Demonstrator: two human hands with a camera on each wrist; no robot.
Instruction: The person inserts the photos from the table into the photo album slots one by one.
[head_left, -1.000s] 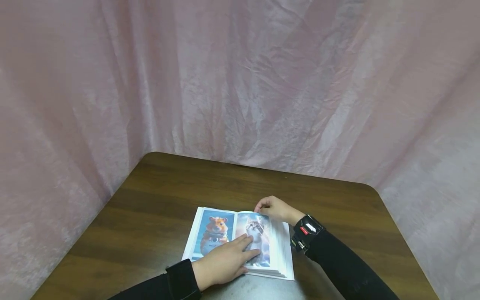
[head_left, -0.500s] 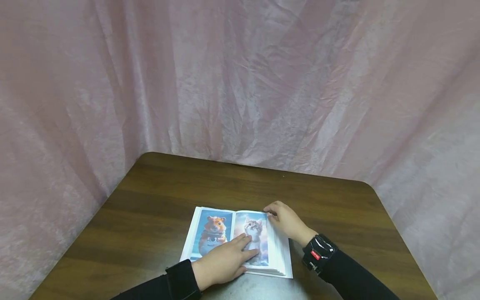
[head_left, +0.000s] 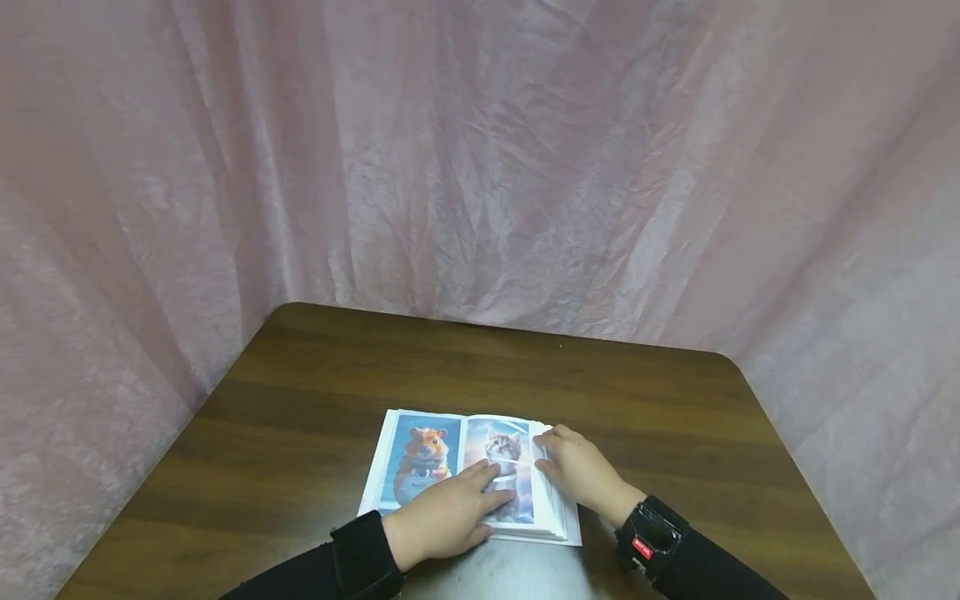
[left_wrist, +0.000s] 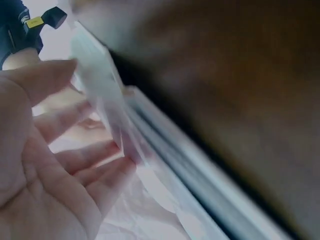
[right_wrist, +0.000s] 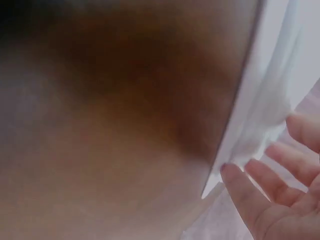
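Note:
An open photo album (head_left: 381, 462) lies on the table in the head view. Its left page shows a hamster picture (head_left: 426, 450), and its right page a kitten picture (head_left: 504, 448). My left hand (head_left: 448, 512) rests across the lower middle with spread fingers, covering part of the kitten. At the right page's upper outer edge, my right hand (head_left: 581, 475) touches the paper with loosely bent fingers. The left wrist view has the left hand (left_wrist: 55, 170) against the album's near edge (left_wrist: 170, 150). Fingers of the right hand (right_wrist: 280, 200) meet the page edges (right_wrist: 255, 105) in the right wrist view.
The brown wooden table (head_left: 315, 375) extends around the album, with rounded far corners. Pink curtains (head_left: 480, 167) hang behind it and at both sides. Black bands (head_left: 652, 533) circle the wrists.
My right hand has left the top edge of the right page and slid right and nearer, to its outer side. More of the kitten picture shows. The left hand stays almost in place.

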